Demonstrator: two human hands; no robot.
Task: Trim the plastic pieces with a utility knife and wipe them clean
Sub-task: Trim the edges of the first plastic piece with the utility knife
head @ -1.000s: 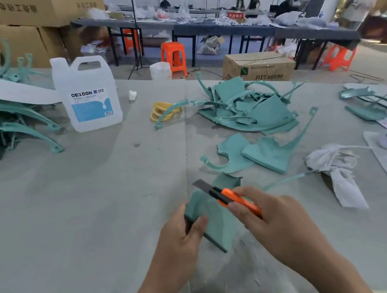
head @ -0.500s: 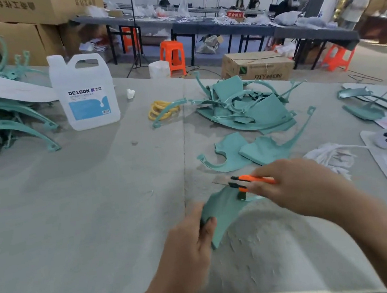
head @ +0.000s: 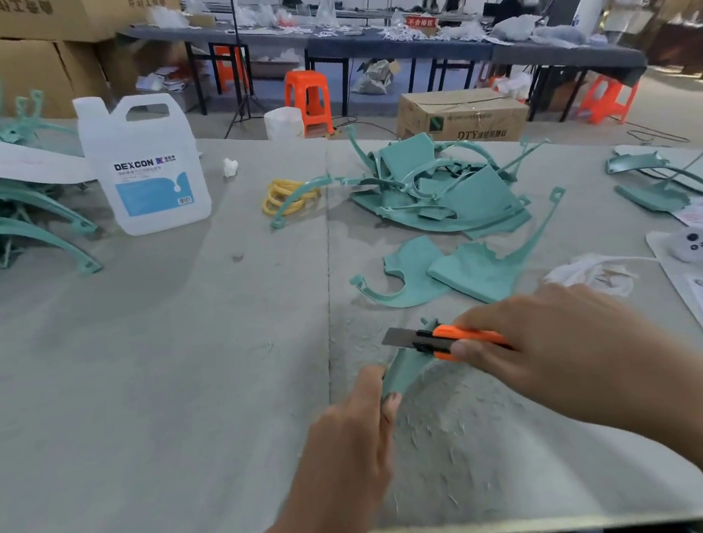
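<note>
My left hand (head: 352, 441) pinches the piece (head: 405, 367) at its lower end, thumb and fingers closed on it, and holds it just above the table (head: 137, 400), over the shavings (head: 447, 430). My right hand (head: 560, 343) is clamped round the orange knife (head: 450, 338). Its blade (head: 397, 336) is extended, points left and lies across the top edge of the piece. To do this step well, I judge that the blade should meet the edge at a shallow angle and take thin passes, with each stroke directed away from the left fingers. The pinch should sit low, clear of the blade's path. Light pressure is advised: the thin plastic will likely flex, and a deep bite could gouge the edge. The rag (head: 591, 274) lies near, beyond the right hand, within reach for the wipe. Compared with 1 s ago, the piece has turned from broad face up to nearly edge-on, so only a narrow curved strip shows. The knife has swung from a steep diagonal to nearly level, and the right hand has moved up and right. Compared with 0.5 s ago, the knife holds much the same line and the piece shows less face. The 2 loose pieces (head: 443, 277) and the pile (head: 442, 194) beyond are unchanged.
</note>
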